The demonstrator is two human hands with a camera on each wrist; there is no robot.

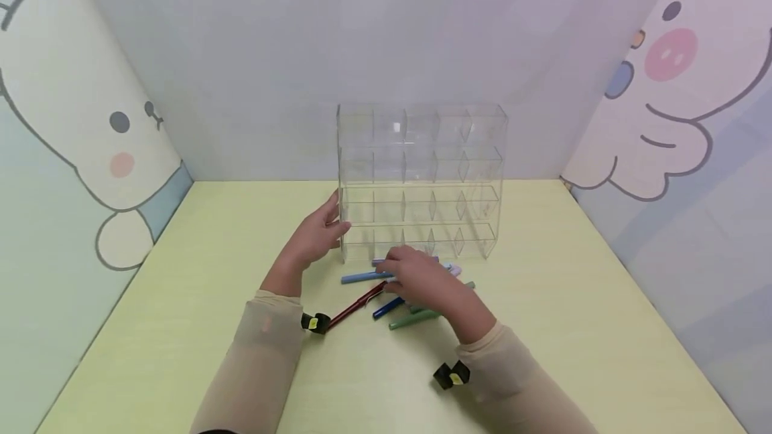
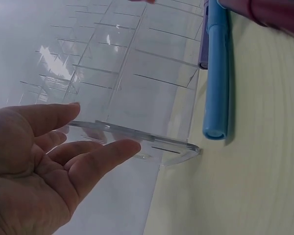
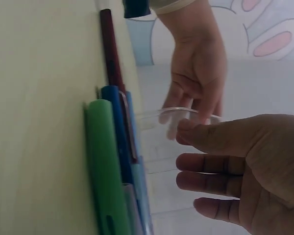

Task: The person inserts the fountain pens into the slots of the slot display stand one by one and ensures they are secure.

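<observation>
Closest thing here is a pair of beige sleeves, left (image 1: 259,360) and right (image 1: 519,380), each with a chunky black wrist gadget, left (image 1: 320,323) and right (image 1: 445,376); those have little yellow labels, too small to read. Main item is one clear plastic organizer (image 1: 419,213), see-through and boxy, four tiers by five columns, standing upright toward the back of the pale yellow table (image 1: 181,353). The left hand (image 1: 313,236) grips its left side panel, thumb and fingers on either side. The right hand (image 1: 422,278) is over the pens in front of it, thumb and fingers apart. Pens are smooth slim tubes: purple (image 2: 204,49), light blue (image 2: 216,88), dark red (image 1: 356,303) with a slim clip, dark blue (image 1: 388,307) and green (image 1: 413,319). At least five; the hand hides the exact count.
</observation>
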